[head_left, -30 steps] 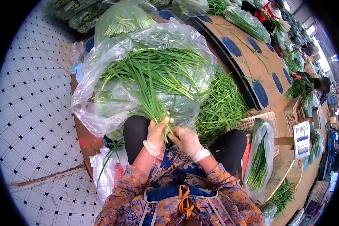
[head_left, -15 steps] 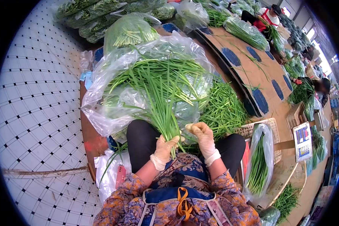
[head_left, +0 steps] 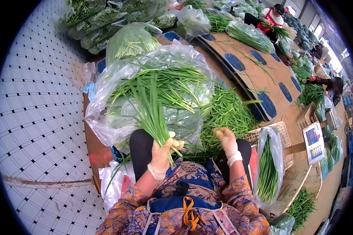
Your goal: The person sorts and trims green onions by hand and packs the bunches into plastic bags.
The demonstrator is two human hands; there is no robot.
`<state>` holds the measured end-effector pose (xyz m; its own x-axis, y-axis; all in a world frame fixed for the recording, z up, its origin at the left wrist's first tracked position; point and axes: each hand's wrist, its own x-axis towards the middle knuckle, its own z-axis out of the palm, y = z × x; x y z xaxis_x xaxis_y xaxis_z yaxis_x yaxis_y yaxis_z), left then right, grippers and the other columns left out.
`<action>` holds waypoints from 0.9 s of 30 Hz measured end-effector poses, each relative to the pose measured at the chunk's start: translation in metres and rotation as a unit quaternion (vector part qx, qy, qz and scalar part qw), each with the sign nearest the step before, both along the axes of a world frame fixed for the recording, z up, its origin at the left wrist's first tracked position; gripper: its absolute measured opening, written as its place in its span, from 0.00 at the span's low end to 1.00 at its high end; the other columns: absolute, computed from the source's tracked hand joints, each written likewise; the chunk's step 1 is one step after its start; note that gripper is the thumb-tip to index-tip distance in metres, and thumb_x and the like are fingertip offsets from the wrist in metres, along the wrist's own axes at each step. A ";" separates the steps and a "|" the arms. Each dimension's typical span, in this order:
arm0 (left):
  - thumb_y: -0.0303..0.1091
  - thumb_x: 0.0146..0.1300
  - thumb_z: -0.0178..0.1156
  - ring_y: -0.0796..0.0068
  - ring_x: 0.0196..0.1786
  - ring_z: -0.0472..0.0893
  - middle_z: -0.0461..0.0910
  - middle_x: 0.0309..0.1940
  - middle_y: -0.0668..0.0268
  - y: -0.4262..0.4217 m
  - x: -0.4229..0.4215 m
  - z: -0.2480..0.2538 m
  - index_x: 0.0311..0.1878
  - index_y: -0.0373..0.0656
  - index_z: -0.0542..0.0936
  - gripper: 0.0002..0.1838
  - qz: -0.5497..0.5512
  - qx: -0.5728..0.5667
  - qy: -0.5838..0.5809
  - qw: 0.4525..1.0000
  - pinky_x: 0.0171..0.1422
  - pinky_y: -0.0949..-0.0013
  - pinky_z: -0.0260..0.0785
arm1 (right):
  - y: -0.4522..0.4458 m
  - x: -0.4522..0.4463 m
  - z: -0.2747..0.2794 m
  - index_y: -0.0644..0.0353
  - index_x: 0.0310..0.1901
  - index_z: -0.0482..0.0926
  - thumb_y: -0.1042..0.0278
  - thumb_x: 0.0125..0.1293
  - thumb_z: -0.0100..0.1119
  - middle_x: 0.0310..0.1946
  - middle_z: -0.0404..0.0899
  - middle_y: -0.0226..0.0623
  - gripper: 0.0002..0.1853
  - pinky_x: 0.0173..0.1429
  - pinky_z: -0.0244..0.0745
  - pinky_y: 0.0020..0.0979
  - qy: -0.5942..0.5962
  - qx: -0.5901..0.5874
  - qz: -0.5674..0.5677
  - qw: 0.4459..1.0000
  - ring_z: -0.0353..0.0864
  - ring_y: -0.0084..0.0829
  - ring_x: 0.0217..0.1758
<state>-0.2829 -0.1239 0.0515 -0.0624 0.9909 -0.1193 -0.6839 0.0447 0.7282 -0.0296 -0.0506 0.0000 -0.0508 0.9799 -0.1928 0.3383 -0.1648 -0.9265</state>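
Note:
My left hand (head_left: 162, 154), in a pale glove, is closed around the lower ends of a bunch of garlic chives (head_left: 150, 113). The long leaves fan up and away over an open clear plastic bag (head_left: 100, 117). More chives (head_left: 172, 84) lie on that bag. My right hand (head_left: 226, 141), gloved too, is over my right knee, apart from the bunch, with loosely bent, slightly blurred fingers and nothing visible in them. Just beyond it spreads a heap of loose green leaves (head_left: 231, 113). A blurred green scrap (head_left: 253, 102) shows above the heap's right side.
At right are a bagged bundle of chives (head_left: 267, 170), plastic baskets (head_left: 288, 188) and a scale display (head_left: 314, 143). A brown board with blue patches (head_left: 259, 66) extends beyond. Filled bags (head_left: 102, 23) are stacked at the back left. People (head_left: 272, 21) sit at the far right.
My right hand has moved right, away from the bunch, and its fingers have loosened. The bunch in my left hand has shifted slightly left. A green scrap now shows above the heap.

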 end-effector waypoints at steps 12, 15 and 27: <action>0.24 0.55 0.55 0.65 0.38 0.75 0.74 0.36 0.59 -0.014 0.076 0.000 0.48 0.36 0.66 0.17 0.004 0.149 0.470 0.870 0.45 0.65 0.67 | -0.042 -0.078 0.087 0.64 0.59 0.61 0.69 0.61 0.57 0.50 0.73 0.41 0.26 0.58 0.65 0.26 0.118 0.140 0.148 0.972 0.71 0.26 0.52; 0.31 0.57 0.59 0.74 0.41 0.75 0.74 0.40 0.61 -0.015 0.083 0.021 0.55 0.37 0.66 0.23 -0.220 0.181 0.402 0.870 0.46 0.71 0.67 | -0.043 -0.054 0.093 0.63 0.57 0.63 0.73 0.65 0.51 0.44 0.76 0.37 0.20 0.54 0.68 0.25 0.316 0.035 0.035 0.947 0.74 0.25 0.46; 0.45 0.47 0.68 0.59 0.54 0.68 0.64 0.57 0.51 0.053 0.179 -0.043 0.60 0.42 0.64 0.38 -0.291 0.452 0.466 0.703 0.62 0.61 0.58 | -0.110 0.047 0.127 0.64 0.55 0.66 0.68 0.59 0.58 0.30 0.76 0.45 0.23 0.38 0.73 0.30 -0.102 0.265 -0.076 0.956 0.78 0.33 0.32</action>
<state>-0.1041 -0.0709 0.0090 0.7506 0.5258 0.4002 0.0508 -0.6498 0.7584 0.0171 -0.1610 0.1266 0.0850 0.9361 0.3414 0.5310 0.2474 -0.8105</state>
